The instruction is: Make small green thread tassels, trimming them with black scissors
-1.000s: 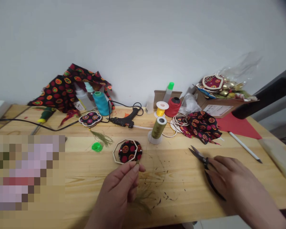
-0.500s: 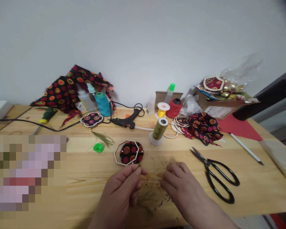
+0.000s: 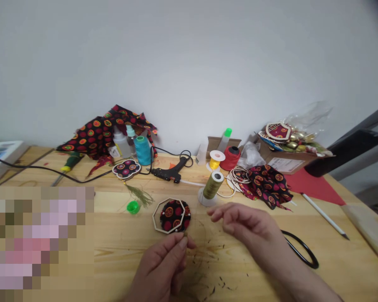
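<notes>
My left hand [image 3: 164, 262], low in the middle, pinches the top of a small olive thread tassel [image 3: 193, 282]; its thin strands hang blurred below my fingers. To the right, my right hand [image 3: 245, 224] is raised with its fingers curled together, near the olive thread spool [image 3: 213, 186]. Any thread between those fingers is too fine to make out. Just beyond my left fingertips lies a wooden octagon frame [image 3: 154, 218], partly over a round piece of patterned fabric [image 3: 173, 214]. Black-handled scissors [image 3: 302, 249] are mostly hidden behind my right forearm.
A black glue gun [image 3: 168, 172], a blue thread cone [image 3: 143, 151] and a red thread cone [image 3: 231, 158] stand toward the wall. A green cap [image 3: 132, 207] lies left, near a flower-shaped ornament [image 3: 127, 168]. A white pencil [image 3: 326, 216] lies right. Dark scraps litter the front.
My right hand has lifted and turned away from the tabletop, now covering much of the scissors. My left hand keeps its pinch. The whole view has tilted slightly upward.
</notes>
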The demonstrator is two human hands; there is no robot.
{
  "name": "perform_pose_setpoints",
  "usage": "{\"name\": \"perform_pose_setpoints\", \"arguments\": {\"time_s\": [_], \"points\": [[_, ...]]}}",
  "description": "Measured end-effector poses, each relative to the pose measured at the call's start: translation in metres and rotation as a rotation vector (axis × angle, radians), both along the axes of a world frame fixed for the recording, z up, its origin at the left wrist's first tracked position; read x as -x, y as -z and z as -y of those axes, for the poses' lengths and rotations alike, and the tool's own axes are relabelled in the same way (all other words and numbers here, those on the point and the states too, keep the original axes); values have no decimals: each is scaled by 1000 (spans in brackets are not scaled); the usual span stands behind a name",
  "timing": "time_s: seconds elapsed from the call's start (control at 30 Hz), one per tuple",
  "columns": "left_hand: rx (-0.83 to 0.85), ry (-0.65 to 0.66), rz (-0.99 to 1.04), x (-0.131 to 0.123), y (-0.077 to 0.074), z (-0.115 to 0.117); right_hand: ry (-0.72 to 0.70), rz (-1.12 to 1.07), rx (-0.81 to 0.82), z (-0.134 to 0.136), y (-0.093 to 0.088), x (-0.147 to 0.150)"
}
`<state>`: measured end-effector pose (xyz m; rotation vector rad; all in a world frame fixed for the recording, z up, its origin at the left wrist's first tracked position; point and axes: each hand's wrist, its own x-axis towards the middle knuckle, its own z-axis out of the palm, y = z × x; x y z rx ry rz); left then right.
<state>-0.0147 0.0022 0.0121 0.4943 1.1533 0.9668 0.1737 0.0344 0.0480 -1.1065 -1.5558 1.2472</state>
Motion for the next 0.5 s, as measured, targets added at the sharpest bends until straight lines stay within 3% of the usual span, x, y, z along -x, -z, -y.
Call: {"name": "perform_pose_setpoints", "arguments": {"time_s": [0.1, 0.2, 0.33, 0.5], "points": [[16, 13, 3, 0, -1, 0, -36, -242, 135, -22, -20, 6], [25, 31, 25, 1, -1, 0, -9, -398, 121, -47, -43, 14], [33, 39, 33, 2, -2, 0, 15, -438, -59, -79, -90, 17], [28, 14, 44, 3, -2, 2, 210, -366, -363, -102, -155, -3]]}}
